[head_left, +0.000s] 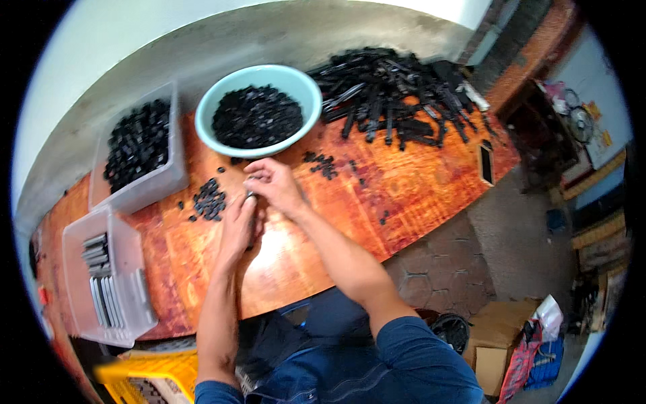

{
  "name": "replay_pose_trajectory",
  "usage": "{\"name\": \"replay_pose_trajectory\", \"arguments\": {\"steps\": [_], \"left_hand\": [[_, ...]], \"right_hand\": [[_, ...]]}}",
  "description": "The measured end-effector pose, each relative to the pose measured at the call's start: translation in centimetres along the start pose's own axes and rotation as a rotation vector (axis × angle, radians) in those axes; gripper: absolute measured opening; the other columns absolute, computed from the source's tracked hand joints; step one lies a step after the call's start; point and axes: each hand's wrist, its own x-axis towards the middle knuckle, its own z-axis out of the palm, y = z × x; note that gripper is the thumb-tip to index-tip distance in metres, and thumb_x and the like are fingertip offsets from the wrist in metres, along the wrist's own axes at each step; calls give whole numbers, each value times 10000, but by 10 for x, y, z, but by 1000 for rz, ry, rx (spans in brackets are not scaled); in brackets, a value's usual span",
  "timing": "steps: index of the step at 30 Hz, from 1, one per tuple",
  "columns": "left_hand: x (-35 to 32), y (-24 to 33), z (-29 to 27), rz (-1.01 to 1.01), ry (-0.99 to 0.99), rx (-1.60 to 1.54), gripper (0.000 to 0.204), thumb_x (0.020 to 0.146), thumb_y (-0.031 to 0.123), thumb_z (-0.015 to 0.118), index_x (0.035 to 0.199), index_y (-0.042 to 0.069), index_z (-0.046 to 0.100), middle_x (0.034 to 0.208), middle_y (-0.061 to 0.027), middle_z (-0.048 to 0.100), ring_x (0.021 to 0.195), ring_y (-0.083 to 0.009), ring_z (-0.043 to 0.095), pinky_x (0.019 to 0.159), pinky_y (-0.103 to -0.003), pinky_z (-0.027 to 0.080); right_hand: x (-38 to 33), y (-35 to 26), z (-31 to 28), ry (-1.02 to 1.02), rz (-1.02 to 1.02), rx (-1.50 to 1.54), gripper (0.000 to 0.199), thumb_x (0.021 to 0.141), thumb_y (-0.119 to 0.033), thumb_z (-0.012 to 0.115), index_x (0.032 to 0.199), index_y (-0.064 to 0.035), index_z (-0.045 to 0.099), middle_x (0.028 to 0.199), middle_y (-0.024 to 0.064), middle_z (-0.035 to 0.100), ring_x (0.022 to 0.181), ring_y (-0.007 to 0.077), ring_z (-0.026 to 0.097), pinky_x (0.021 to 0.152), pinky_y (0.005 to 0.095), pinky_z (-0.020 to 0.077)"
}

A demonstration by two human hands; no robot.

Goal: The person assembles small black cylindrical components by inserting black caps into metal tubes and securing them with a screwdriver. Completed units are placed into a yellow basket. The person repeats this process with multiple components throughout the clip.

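Over the middle of the wooden table [417, 202], my left hand [235, 227] is wrapped round a slim dark piece [254, 232], mostly hidden by the fingers. Its thumb points up near the top end. My right hand [279, 188] meets it there, thumb and fingers pinched together; whatever they grip is too small to make out. Left of my hands lies a loose cluster of small black parts [210, 200]. Another small scatter of black parts [324, 165] is on the right. Just beyond my hands stands a pale turquoise basin [313, 101] holding many small black pieces [257, 116].
A clear plastic bin [176, 151] of black parts stands at the left; a nearer one [138, 252] holds stacked grey and black bars. Long black parts [397, 94] are heaped at the back right. A dark-framed rectangular object [486, 163] lies by the right edge. A yellow crate [155, 367] sits below.
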Motion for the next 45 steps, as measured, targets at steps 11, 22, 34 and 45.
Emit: {"name": "replay_pose_trajectory", "arguments": {"steps": [11,22,34,45], "left_hand": [[-61,36,-31,466,146,1347,355,864,179,731,1179,37,652,964,-188,621,873,-399,646,739,-465,535],[-83,14,-30,474,240,1480,391,848,228,766,1183,55,661,957,-141,622,825,-342,667,689,-427,545],[-81,16,-30,365,109,1278,371,899,184,727,1218,5,668,931,-197,597,860,-356,593,753,-422,497],[-81,26,-28,434,88,1296,324,840,183,766,1124,45,690,860,-181,560,772,-374,601,689,-458,497]], "right_hand": [[-18,-17,7,-435,178,-110,213,819,-35,696,1026,16,688,938,86,690,885,148,654,778,302,540],[-18,6,6,-630,0,-275,175,782,127,656,925,25,652,917,66,683,857,147,662,754,299,558],[-21,-6,0,-685,-4,-420,155,727,113,677,839,16,633,771,56,651,732,142,621,639,308,516],[-20,2,0,-702,137,-369,179,716,101,665,830,-21,604,808,21,608,797,126,593,671,277,499]]}}
